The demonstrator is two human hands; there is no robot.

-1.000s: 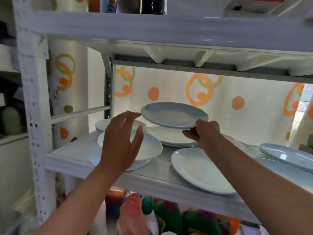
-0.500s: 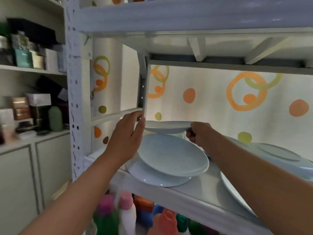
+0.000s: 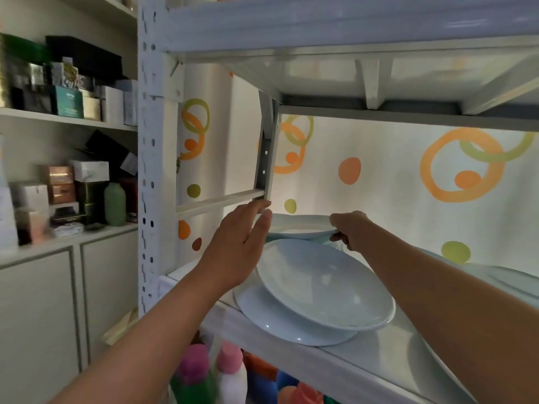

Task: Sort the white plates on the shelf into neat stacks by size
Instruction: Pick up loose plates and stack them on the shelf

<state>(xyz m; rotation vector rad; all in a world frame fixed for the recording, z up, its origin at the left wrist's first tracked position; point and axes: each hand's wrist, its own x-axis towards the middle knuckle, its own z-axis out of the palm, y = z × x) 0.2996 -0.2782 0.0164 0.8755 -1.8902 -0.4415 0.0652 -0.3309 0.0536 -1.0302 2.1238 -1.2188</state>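
Note:
My right hand point(image 3: 351, 230) pinches the right rim of a small white plate point(image 3: 300, 227) at the back left of the shelf point(image 3: 344, 361), just over another plate below it. My left hand point(image 3: 242, 247) is flat with fingers together, its fingertips against that plate's left edge, holding nothing. In front, a deep white plate point(image 3: 318, 284) lies tilted on a flatter white plate point(image 3: 271, 319) near the shelf's front edge. More white plates point(image 3: 513, 279) show at the right, partly hidden by my right arm.
A white shelf post point(image 3: 154, 158) and a cross rail point(image 3: 218, 201) stand at the left. The upper shelf board point(image 3: 335, 27) hangs low overhead. Coloured bottles point(image 3: 215, 371) fill the level below. Boxes and a green bottle point(image 3: 114, 204) sit on cabinets to the left.
My right hand has brought the small plate leftward and down to the back left stack. My left hand rose to its left edge. The view swung to the left.

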